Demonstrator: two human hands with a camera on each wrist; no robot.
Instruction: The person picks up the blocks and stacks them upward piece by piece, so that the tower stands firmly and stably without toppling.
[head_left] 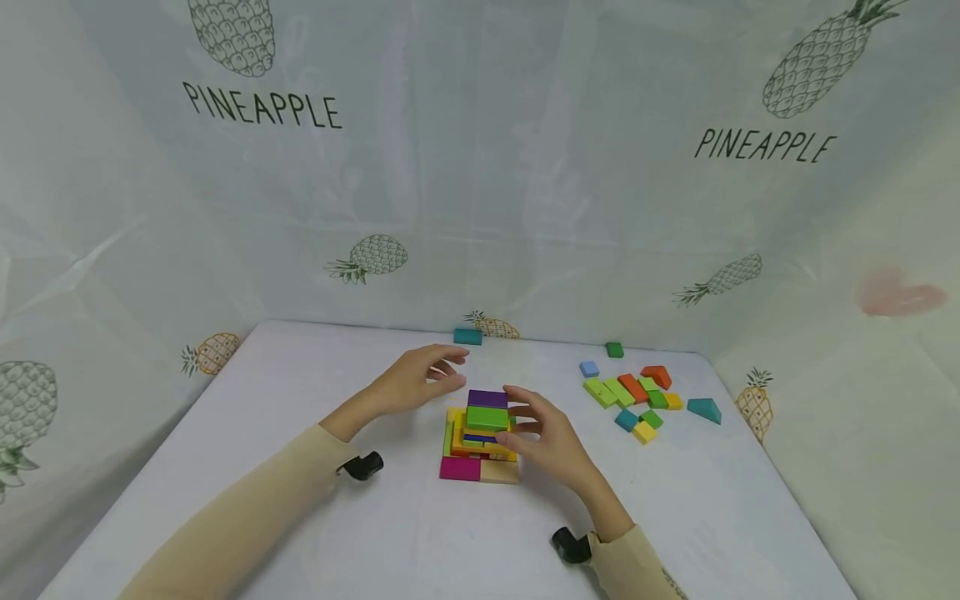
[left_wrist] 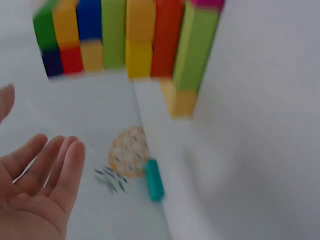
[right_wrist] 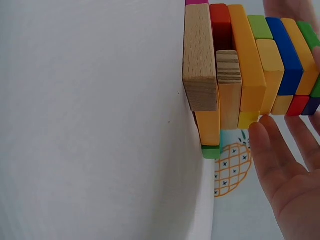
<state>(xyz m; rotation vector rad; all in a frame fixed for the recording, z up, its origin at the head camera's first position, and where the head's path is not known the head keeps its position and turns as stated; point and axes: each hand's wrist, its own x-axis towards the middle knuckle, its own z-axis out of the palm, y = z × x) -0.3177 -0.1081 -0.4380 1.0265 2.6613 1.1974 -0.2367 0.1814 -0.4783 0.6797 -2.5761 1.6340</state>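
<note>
1. Block stack [head_left: 480, 438], one, layered: standing about mid-table [head_left: 420, 533], in from every edge; magenta block [head_left: 460, 469] and plain wood block [head_left: 498, 472] at its near base, purple block [head_left: 487, 399] and bright green block [head_left: 487, 418] on top.
2. Left hand [head_left: 416, 379], one: left of the stack, apart from it; I see fingers close together, thumb apart.
3. Right hand [head_left: 547, 437], one: at the stack's right side, thumb apart from fingers; whether the tips touch, I cannot tell.
4. Loose blocks [head_left: 632, 388], assorted colours: toward the far right corner.
5. Teal block [head_left: 468, 337], one: at the far edge.
6. Teal wedge [head_left: 705, 410], one: near the right edge.
</note>
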